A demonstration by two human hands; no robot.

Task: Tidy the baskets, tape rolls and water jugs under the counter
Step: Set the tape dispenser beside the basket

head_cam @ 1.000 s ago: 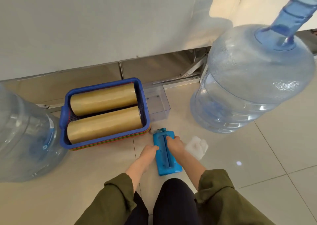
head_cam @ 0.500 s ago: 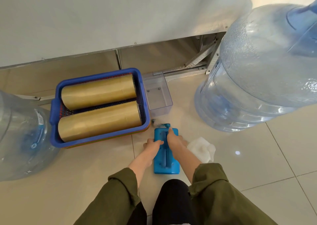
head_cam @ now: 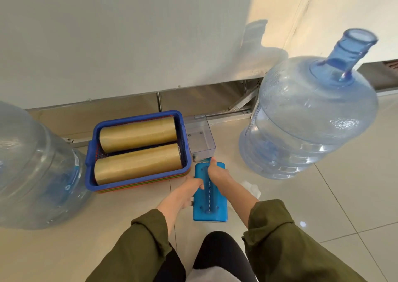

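Pale tiled floor [head_cam: 323, 206] below a counter front [head_cam: 129, 45]; both hands on a blue flat tool [head_cam: 210, 208].

Head view: left hand [head_cam: 185, 192] curls round the tool's left edge; right hand [head_cam: 216, 174] presses on top, fingers together. Two tape rolls [head_cam: 137, 150] already lie in the blue basket [head_cam: 90, 163], stacked on others at the counter gap. Apparently left to do: the jugs, left one [head_cam: 32, 169] and right one [head_cam: 305, 126], flanking the basket out on the floor. A clear box [head_cam: 200, 135] touches the tool's far end; a white wad [head_cam: 252, 190] lies beside the right forearm.
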